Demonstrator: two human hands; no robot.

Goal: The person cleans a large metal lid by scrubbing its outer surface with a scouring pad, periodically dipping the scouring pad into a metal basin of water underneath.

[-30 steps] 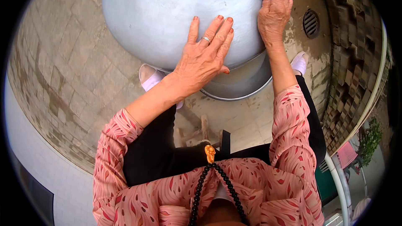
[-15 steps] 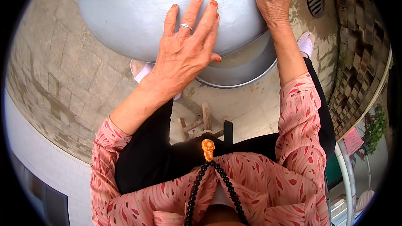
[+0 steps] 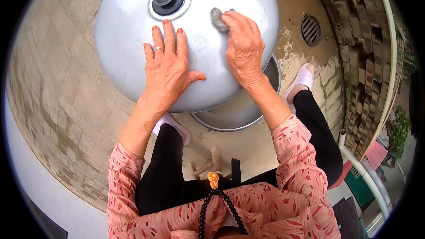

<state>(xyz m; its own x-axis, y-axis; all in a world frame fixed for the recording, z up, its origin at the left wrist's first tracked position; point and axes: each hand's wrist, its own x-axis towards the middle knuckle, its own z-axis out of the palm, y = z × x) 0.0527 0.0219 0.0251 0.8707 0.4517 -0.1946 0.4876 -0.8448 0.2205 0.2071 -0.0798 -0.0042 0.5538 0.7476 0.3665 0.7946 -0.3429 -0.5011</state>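
Note:
A large domed metal lid (image 3: 119,57) fills the upper middle of the head view, its round black knob (image 3: 167,1) facing up. My left hand (image 3: 167,68) lies flat on the lid just below the knob, fingers spread, a ring on one finger. To the right of the knob, my right hand (image 3: 244,46) pinches a grey wad, which looks like a steel wool scourer (image 3: 218,20), against the lid's surface. Beneath the lid, a wide metal basin (image 3: 232,118) shows in part, with what looks like cloudy liquid inside. The lid hides the rest of the basin.
My feet in pale shoes (image 3: 303,77) stand on either side of the basin on the paved floor (image 3: 66,57). A round drain grate (image 3: 311,30) lies at right, beside stacked bricks (image 3: 354,57). A wooden stool (image 3: 210,164) is partly visible below me.
The view has shifted, bringing the knob into sight. My right hand has come in from the lid's right edge onto its face, and the grey scourer now shows. My left hand stays flat on the lid.

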